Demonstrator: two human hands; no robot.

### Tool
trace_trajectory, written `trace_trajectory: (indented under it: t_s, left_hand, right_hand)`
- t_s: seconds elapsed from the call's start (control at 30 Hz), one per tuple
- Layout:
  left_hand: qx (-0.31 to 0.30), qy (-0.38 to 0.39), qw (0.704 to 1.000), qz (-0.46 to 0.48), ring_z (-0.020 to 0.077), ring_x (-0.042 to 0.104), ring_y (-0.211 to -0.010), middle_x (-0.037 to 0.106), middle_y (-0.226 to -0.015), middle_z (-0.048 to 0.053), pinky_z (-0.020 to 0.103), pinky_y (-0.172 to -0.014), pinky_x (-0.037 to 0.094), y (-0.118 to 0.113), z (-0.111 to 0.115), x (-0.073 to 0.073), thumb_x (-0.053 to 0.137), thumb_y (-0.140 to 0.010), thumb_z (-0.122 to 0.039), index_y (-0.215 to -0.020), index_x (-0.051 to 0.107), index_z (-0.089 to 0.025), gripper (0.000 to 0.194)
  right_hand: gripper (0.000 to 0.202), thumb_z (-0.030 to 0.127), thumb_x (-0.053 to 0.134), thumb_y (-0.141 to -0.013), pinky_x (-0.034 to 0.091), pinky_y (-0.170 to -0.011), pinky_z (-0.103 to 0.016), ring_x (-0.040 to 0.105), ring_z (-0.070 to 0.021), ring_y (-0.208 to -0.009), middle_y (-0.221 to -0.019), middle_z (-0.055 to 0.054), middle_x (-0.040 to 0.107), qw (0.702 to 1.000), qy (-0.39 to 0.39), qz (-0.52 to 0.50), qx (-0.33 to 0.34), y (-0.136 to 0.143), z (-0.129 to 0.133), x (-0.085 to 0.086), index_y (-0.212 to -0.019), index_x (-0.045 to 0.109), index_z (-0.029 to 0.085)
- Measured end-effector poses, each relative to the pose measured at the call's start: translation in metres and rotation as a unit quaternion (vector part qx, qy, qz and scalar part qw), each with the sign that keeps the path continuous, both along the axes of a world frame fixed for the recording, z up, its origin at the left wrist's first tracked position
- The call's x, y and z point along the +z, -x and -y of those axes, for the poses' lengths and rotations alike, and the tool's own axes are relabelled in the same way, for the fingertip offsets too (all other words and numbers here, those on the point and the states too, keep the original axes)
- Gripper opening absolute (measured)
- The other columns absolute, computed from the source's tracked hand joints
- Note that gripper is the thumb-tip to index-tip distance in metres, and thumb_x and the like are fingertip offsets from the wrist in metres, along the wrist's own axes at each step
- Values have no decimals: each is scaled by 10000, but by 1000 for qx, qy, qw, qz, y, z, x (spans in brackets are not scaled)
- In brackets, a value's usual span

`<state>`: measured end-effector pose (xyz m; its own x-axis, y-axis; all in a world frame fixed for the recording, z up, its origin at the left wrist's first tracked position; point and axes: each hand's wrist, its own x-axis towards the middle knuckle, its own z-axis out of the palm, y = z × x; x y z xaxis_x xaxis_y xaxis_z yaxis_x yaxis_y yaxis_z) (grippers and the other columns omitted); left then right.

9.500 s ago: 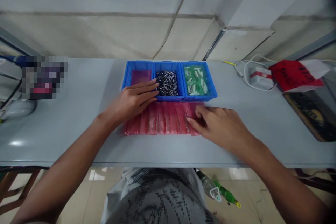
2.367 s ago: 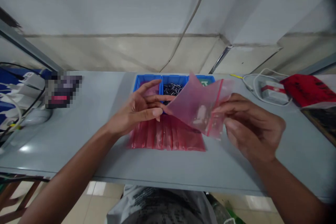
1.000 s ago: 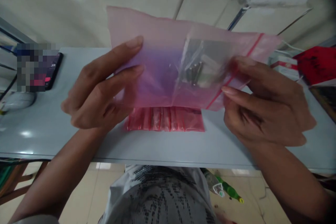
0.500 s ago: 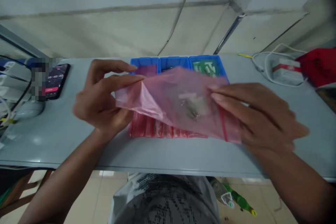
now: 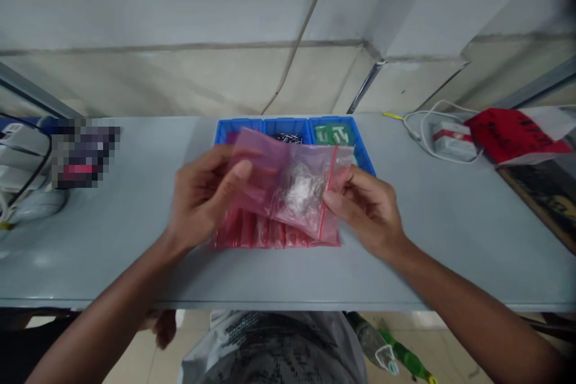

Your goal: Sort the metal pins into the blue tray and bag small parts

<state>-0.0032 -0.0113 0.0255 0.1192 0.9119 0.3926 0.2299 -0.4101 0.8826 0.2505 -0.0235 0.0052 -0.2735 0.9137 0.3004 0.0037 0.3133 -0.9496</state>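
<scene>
A pink see-through zip bag (image 5: 301,192) with a red strip at its right end is stretched between my two hands, small shiny pieces visible inside. My left hand (image 5: 207,192) pinches the bag's left part between thumb and fingers. Near the red strip, my right hand (image 5: 366,204) grips the other end. Under the bag lies a row of more pink bags (image 5: 243,231) with red strips. Behind them stands a blue tray (image 5: 366,153) with compartments; one holds dark metal pieces (image 5: 288,138), another green packets (image 5: 333,134).
A pixelated phone (image 5: 87,156) and white plugs with cables (image 5: 22,156) are at the left. On the right are a white box (image 5: 453,139) with a cable and a red item (image 5: 513,135). Another person's hand (image 5: 165,329) shows below the table's edge (image 5: 288,306). Bottles (image 5: 378,342) are on the floor.
The bag has come down and left, with both hands closer together. The view has shifted, showing more of the right side. A person's hand has appeared below the table's edge.
</scene>
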Motion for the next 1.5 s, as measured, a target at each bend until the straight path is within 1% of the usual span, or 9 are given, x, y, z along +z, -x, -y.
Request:
trace_trajectory:
  t_s: [0.17,0.33,0.57,0.77,0.87,1.0,1.1,1.2,1.5]
  left_hand:
    - [-116,-21,982,-149,129,607,-681,690,-868,8,227,-587,463,3,2,2,724,-879,-503,-1267,642,-199,500]
    - [-163,-61,957,-232,128,620,-710,712,-985,5,228,-672,510,-3,5,5,782,-842,-423,-1384,552,-242,616]
    - [-136,-14,982,-133,115,631,-763,708,-939,4,218,-689,499,-5,-1,-4,640,-958,-303,-1157,674,-208,222]
    - [-129,90,987,-9,220,674,-1104,671,-1276,74,340,-969,565,-8,0,-8,795,-850,-326,-1389,551,-237,599]
    - [-153,107,982,22,206,662,-1145,665,-1290,54,321,-998,553,-9,3,-9,725,-914,-381,-1401,551,-272,529]
    - [-86,122,988,48,148,702,-917,736,-1054,29,236,-807,576,-11,2,-12,668,-953,-419,-1147,693,-217,281]
    - [-39,126,988,83,128,696,-793,740,-981,15,220,-702,583,-14,0,-14,786,-864,-378,-1234,641,-230,424]
    - [-35,120,987,103,137,706,-802,739,-1009,22,226,-686,605,-15,-1,-12,844,-806,-341,-1315,581,-259,579]
    - [16,93,994,62,140,721,-791,767,-878,16,235,-716,613,-1,-11,-7,835,-812,-374,-991,746,-201,265]
  right_hand:
    - [304,269,657,-963,610,-829,-313,615,-224,-1190,-1294,-91,601,988,-83,85,104,3,-1,1,-1264,695,273]
    - [251,244,660,-956,623,-794,-294,424,-264,-1401,-1203,-107,625,987,-97,122,44,7,-5,-4,-1198,724,257]
    - [240,171,695,-929,581,-834,-350,650,-192,-1031,-1125,-61,677,976,-159,142,-48,14,-5,-8,-1152,722,255]
    - [414,168,793,-855,575,-793,-314,682,-148,-863,-984,2,683,997,-62,13,-37,19,-4,-11,-1214,619,282]
    - [374,142,757,-878,574,-803,-318,691,-148,-856,-957,3,686,999,-28,-8,-39,18,-2,-13,-1195,605,270]
    - [252,154,731,-900,550,-825,-323,659,-138,-845,-937,0,680,996,-59,5,-60,17,-4,-12,-1120,649,246]
    - [390,212,827,-826,558,-738,-291,660,-131,-800,-927,12,690,998,-47,-2,-29,17,-6,-13,-1149,611,252]
    - [388,234,859,-795,565,-689,-261,687,-124,-773,-905,13,723,999,-33,9,-24,16,-6,-15,-1108,630,236]
    - [216,271,670,-961,601,-531,-240,725,-136,-553,-716,-12,775,999,20,28,8,14,-2,-4,-1138,703,152]
